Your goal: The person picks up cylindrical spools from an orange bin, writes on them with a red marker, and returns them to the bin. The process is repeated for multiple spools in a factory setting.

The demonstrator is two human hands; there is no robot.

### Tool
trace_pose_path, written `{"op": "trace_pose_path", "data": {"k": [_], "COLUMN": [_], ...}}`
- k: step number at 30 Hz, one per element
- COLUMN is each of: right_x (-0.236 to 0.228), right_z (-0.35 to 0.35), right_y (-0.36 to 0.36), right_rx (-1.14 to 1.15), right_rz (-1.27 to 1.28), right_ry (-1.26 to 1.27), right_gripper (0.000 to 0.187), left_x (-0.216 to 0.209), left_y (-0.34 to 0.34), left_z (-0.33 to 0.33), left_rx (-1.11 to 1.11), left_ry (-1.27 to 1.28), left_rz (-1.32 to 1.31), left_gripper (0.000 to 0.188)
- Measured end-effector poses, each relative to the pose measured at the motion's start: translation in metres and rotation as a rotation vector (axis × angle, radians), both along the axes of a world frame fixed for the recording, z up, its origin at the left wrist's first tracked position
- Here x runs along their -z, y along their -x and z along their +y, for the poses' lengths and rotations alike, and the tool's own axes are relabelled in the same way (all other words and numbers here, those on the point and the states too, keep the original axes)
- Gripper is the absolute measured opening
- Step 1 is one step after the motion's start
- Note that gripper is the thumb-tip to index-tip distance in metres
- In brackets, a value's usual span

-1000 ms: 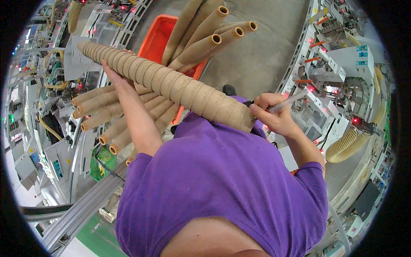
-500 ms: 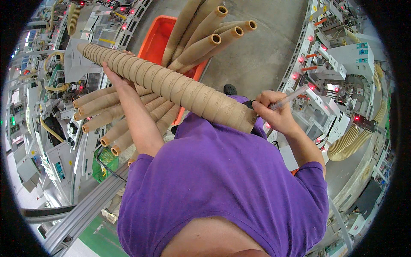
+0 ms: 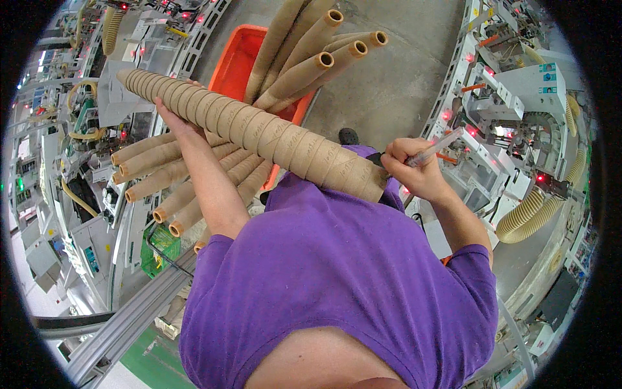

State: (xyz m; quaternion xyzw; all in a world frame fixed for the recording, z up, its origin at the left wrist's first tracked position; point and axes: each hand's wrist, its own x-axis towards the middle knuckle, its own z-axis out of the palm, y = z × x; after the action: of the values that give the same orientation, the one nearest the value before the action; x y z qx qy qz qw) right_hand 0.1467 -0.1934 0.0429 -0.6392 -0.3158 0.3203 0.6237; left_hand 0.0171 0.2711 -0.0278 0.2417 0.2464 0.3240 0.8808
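A long brown tube (image 3: 253,132) wound in a spiral of paper-like strip slants across my front, its wide end by my right side. Small dark marks run along its windings. My left hand (image 3: 173,119) supports it from below near the far left end; the fingers are mostly hidden behind it. In my right hand (image 3: 413,170) a clear-barrelled pen (image 3: 440,146) is gripped, its barrel pointing up and right. The hand is at the tube's near right end; whether the pen's tip touches the tube I cannot tell.
Behind the tube stands an orange bin (image 3: 237,59) with several similar brown tubes (image 3: 304,78) sticking out. More tubes (image 3: 162,170) fan out to the left. Machines with red lights and ribbed hoses (image 3: 523,217) line both sides. A green basket (image 3: 161,251) is at lower left.
The tube's far left end has dipped very slightly. My right hand and pen have shifted only a little at the near right end; both hands keep their holds.
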Motion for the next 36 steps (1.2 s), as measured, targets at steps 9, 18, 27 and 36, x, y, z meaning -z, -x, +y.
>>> {"op": "trace_pose_path", "data": {"k": [9,18,27,36], "right_x": [0.002,0.009,-0.022,0.112], "right_z": [0.000,-0.004,0.032,0.267], "right_y": [0.003,0.003,0.010,0.100], "right_rx": [0.055,0.165,0.127,-0.415], "right_rz": [0.163,-0.201,-0.165,1.385], "right_ry": [0.034,0.140,0.346,0.490], "right_gripper": [0.034,0.030,0.015,0.046], "left_x": [0.002,-0.001,-0.066,-0.014], "left_y": [0.000,-0.001,0.033,0.112], "left_z": [0.002,0.003,-0.014,-0.045], "left_rx": [0.025,0.044,-0.453,-1.049], "left_ry": [-0.103,-0.044,-0.260,-0.687], "left_rz": [0.048,0.027,0.232,0.510], "left_gripper": [0.072,0.069,0.063,0.061]}}
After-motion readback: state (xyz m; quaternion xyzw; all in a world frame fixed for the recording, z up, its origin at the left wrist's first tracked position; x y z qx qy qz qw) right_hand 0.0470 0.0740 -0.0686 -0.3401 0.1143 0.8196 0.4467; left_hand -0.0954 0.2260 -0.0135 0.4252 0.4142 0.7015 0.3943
